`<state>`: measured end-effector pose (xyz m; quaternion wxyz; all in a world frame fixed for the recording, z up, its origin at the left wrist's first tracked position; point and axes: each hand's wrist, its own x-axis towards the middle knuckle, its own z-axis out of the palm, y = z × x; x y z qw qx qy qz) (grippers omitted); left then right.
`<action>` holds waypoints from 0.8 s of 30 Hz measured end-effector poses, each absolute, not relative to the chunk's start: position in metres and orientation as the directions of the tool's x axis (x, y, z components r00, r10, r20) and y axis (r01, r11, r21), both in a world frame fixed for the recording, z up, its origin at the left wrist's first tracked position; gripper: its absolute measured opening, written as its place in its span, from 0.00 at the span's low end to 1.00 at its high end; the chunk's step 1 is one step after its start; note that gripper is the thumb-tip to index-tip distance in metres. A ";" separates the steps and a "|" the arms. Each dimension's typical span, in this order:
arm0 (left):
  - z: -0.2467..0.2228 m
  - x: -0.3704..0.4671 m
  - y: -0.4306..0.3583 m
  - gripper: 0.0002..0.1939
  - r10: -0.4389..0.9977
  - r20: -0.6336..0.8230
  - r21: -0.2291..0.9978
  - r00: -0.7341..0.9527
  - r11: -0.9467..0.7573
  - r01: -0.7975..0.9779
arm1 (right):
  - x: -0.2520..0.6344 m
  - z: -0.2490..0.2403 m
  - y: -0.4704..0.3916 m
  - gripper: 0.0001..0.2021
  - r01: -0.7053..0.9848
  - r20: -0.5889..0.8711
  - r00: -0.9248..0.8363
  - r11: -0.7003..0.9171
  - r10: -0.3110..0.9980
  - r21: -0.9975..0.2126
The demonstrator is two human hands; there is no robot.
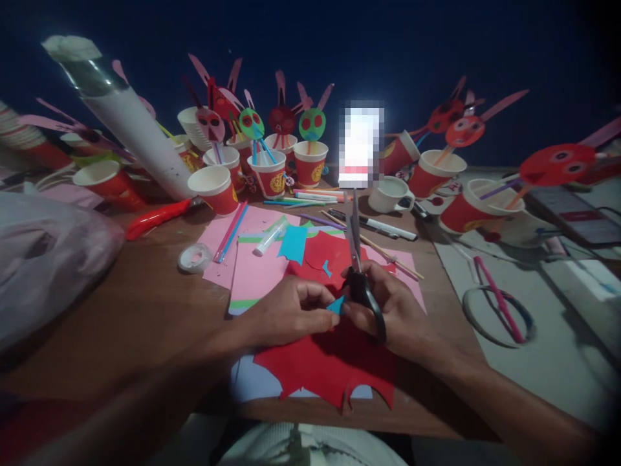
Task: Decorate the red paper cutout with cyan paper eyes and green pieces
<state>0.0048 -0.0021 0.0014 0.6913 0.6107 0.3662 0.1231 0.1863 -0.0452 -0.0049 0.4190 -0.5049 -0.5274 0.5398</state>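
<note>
Over red paper (330, 369) my left hand (286, 310) pinches a blue scrap (336, 305) — my right hand (400, 310), gripping scissors (359, 288), could tear it by tugging.

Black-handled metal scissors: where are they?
Head view, right of centre: the scissors are in the right hand, blades up, beside the small blue paper piece.

The left hand (284, 312) partly hides the blue scrap (336, 305).
</note>
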 end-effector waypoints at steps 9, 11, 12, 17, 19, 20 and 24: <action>0.000 0.018 -0.010 0.06 0.753 -0.309 0.949 0.581 0.289 0.129 | 0.187 0.002 -0.044 0.13 0.244 0.022 0.026 0.015 0.999 -0.970; -0.001 0.020 -0.011 0.08 0.767 -0.285 0.956 0.574 0.273 0.110 | 0.187 0.001 -0.044 0.13 0.236 0.025 0.030 0.018 0.999 -0.972; -0.001 0.021 -0.012 0.08 0.772 -0.279 0.958 0.571 0.265 0.110 | 0.186 0.000 -0.044 0.13 0.218 0.020 0.029 0.013 0.999 -0.976; -0.002 0.024 -0.013 0.08 0.803 -0.279 0.960 0.527 0.243 0.137 | 0.184 -0.004 -0.044 0.15 0.130 0.009 0.028 0.005 1.000 -0.991; -0.003 0.024 -0.014 0.08 0.814 -0.278 0.961 0.510 0.239 0.143 | 0.183 -0.004 -0.044 0.14 0.130 0.024 0.026 0.020 0.999 -0.991; -0.003 0.025 -0.014 0.08 0.817 -0.279 0.960 0.504 0.241 0.140 | 0.182 -0.004 -0.044 0.14 0.128 0.025 0.022 0.022 0.999 -0.992; -0.003 0.024 -0.013 0.07 0.836 -0.293 0.955 0.464 0.280 0.100 | 0.180 -0.008 -0.043 0.16 0.028 -0.036 -0.016 -0.036 0.999 -0.999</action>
